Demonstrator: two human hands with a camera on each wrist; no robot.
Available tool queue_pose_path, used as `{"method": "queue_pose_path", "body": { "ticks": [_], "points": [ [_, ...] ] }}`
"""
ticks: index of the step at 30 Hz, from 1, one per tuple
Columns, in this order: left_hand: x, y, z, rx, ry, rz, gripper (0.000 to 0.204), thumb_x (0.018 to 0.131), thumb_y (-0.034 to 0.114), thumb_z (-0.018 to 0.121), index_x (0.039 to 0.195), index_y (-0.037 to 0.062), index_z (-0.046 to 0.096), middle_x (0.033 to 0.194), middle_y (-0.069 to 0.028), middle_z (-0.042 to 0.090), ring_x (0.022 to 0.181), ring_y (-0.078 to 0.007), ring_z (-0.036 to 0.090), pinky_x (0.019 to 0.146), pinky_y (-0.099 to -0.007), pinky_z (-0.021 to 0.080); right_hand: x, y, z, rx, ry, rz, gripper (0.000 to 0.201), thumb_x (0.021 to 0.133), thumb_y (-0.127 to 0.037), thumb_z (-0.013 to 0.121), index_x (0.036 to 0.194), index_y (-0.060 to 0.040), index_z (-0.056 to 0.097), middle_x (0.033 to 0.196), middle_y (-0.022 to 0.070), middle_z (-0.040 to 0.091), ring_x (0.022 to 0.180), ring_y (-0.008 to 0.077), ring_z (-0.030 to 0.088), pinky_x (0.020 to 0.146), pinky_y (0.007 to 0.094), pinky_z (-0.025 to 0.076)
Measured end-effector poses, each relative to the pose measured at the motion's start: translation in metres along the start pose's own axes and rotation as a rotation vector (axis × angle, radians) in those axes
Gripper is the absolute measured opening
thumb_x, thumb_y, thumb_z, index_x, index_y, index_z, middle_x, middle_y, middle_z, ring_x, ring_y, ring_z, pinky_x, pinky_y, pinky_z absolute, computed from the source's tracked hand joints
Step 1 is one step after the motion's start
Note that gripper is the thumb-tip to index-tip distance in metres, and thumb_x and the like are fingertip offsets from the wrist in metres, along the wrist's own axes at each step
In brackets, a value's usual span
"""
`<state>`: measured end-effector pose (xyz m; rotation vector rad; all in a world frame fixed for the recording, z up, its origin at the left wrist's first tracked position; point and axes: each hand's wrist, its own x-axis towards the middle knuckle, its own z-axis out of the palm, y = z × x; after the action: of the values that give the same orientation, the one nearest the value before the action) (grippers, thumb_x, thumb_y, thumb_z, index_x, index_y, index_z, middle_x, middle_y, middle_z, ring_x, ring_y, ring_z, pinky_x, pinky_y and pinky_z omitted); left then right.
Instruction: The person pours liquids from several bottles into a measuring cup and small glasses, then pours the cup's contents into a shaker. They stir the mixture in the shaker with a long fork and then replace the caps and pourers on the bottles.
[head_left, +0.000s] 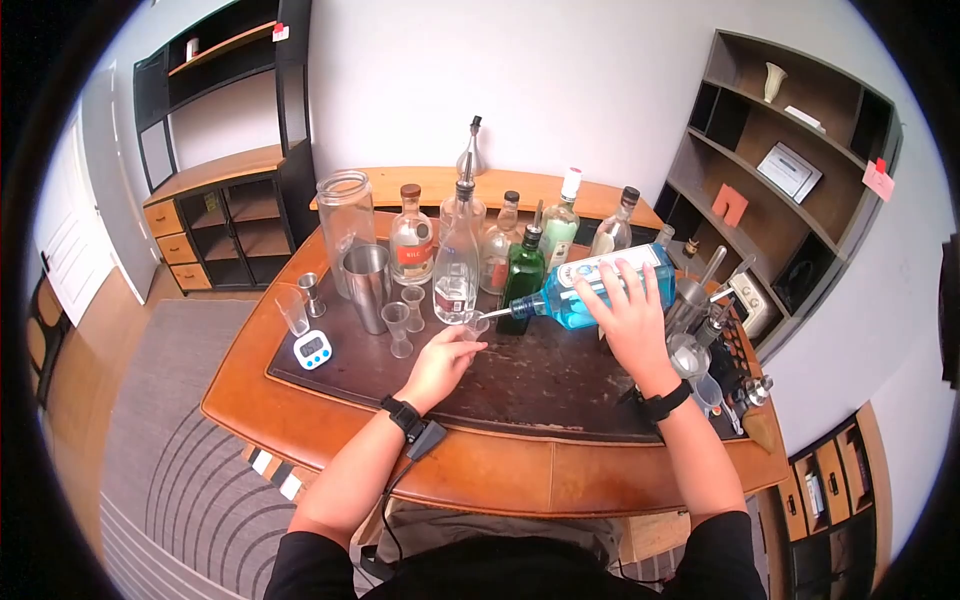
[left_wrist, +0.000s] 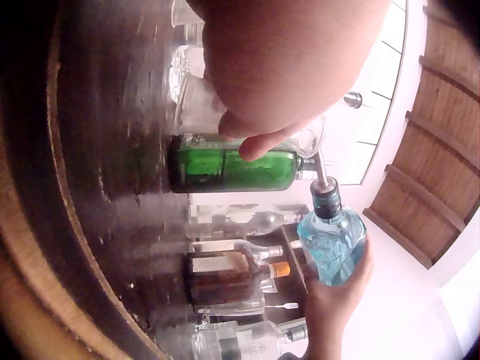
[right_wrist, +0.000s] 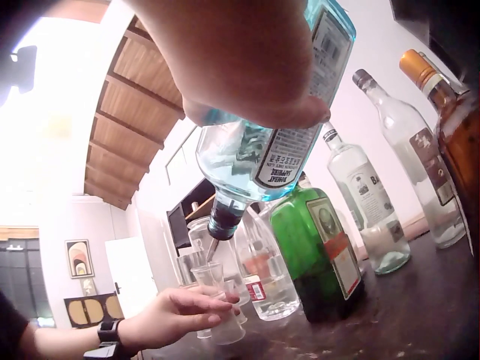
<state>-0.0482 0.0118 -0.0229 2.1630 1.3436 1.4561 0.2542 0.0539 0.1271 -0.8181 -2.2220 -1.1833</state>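
My right hand grips a blue glass bottle, tilted with its neck down to the left. The metal spout on that bottle points into a small clear double-ended measuring cup. My left hand holds this cup between thumb and fingers, above the dark mat. Right behind the spout, a green bottle stands upright. In the left wrist view, the left hand partly hides the cup, and the blue bottle slants in from the other hand. Whether liquid is flowing cannot be told.
Around the hands stand a metal shaker, clear measuring cups, a tall clear bottle, a white timer and a metal jigger. More bottles line the back; bar tools and glasses crowd the right side.
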Motion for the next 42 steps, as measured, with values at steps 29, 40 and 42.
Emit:
{"method": "queue_pose_path", "body": {
  "ticks": [29, 40, 42],
  "points": [
    [0.004, 0.002, -0.003, 0.027, 0.022, -0.066, 0.026, 0.083, -0.004, 0.068, 0.106, 0.0055, 0.076, 0.116, -0.0147, 0.067, 0.103, -0.0327, 0.067, 0.089, -0.0377, 0.054, 0.011, 0.016, -0.012, -0.092, -0.013, 0.005, 0.055, 0.084, -0.013, 0.065, 0.136, -0.0277, 0.057, 0.131, 0.0096, 0.060, 0.127, 0.0313, 0.053, 0.112, 0.0582, 0.036],
    [0.005, 0.006, -0.005, -0.004, 0.089, -0.041, 0.026, 0.085, -0.007, 0.067, 0.109, 0.0025, 0.074, 0.099, -0.0130, 0.063, 0.090, -0.0265, 0.066, 0.080, -0.0320, 0.053, -0.007, -0.021, 0.010, -0.006, -0.018, 0.111, 0.053, 0.086, -0.014, 0.062, 0.137, -0.0239, 0.058, 0.130, 0.0121, 0.058, 0.124, 0.0330, 0.052, 0.111, 0.0597, 0.036],
    [0.005, 0.005, -0.005, -0.004, 0.094, -0.050, 0.027, 0.085, -0.007, 0.067, 0.109, 0.0027, 0.074, 0.100, -0.0130, 0.063, 0.091, -0.0266, 0.066, 0.080, -0.0323, 0.053, -0.011, -0.029, 0.013, 0.020, -0.026, 0.141, 0.054, 0.085, -0.012, 0.062, 0.138, -0.0222, 0.057, 0.129, 0.0131, 0.058, 0.123, 0.0338, 0.053, 0.111, 0.0598, 0.035]
  ]
}}
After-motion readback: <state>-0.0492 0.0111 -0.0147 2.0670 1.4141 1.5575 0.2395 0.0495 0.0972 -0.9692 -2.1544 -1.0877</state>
